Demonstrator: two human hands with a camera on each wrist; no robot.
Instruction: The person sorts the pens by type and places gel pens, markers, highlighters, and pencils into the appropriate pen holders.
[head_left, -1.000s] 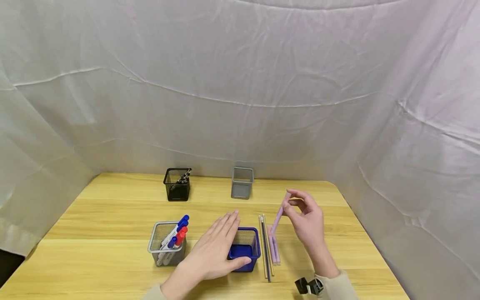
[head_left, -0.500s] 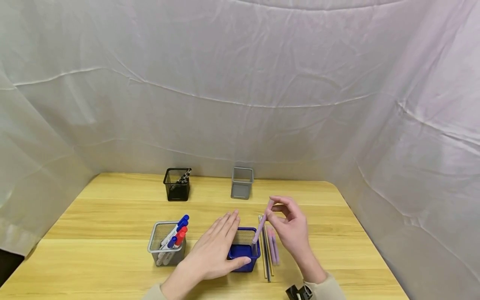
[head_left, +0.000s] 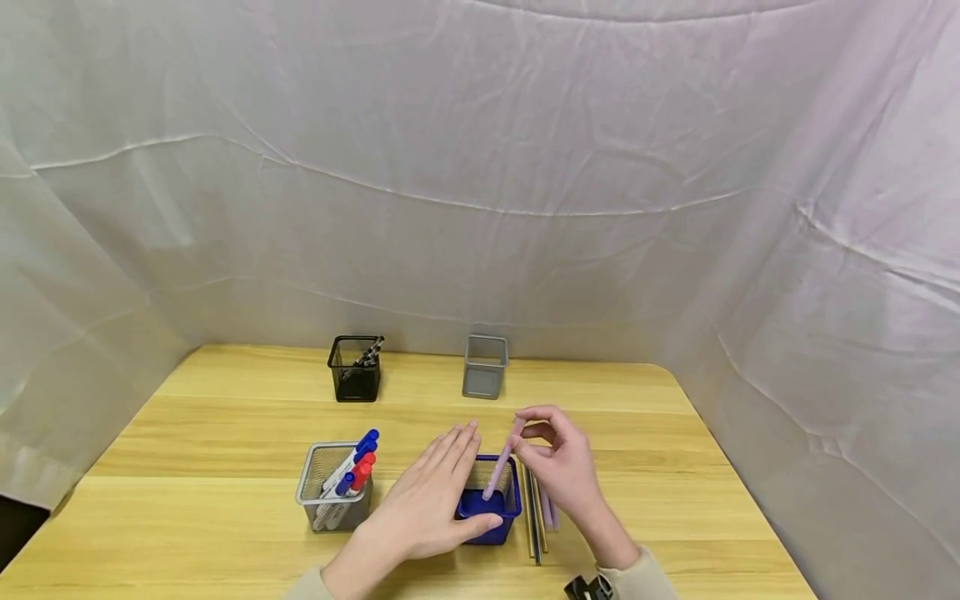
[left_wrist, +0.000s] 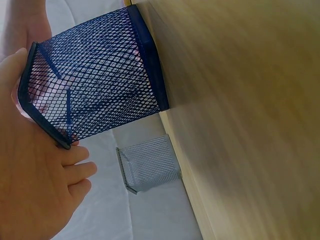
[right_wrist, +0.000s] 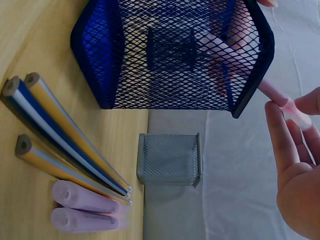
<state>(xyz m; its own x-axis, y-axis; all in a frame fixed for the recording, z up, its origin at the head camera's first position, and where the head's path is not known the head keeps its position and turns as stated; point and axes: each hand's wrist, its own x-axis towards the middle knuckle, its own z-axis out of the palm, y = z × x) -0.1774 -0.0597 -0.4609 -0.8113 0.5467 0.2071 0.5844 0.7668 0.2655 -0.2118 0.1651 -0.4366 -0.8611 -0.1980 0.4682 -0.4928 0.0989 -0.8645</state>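
Note:
My left hand (head_left: pixel 427 500) rests with straight fingers along the left side and rim of a blue mesh pen holder (head_left: pixel 517 492), its thumb across the near rim. Between thumb and fingertips, my right hand (head_left: pixel 562 462) pinches the upper end of a lilac pen (head_left: pixel 501 468). The pen slants down inside the holder; its lower part shows through the mesh in the right wrist view. On the table right of the holder lie three pencils (right_wrist: pixel 60 120), gold and dark blue, beside two more lilac pens (right_wrist: pixel 87 197).
A silver mesh holder (head_left: pixel 307 483) with blue- and red-capped markers (head_left: pixel 352 475) stands left of my left hand. At the back are a black mesh holder (head_left: pixel 356 387) with black pens and a grey mesh holder (head_left: pixel 483 382). Pale cloth (head_left: pixel 480 167) hangs behind the table.
My right hand has lifted the lilac pen from beside the other two, carried it left over the pencils and lowered its end into the blue holder. My left hand has stayed put.

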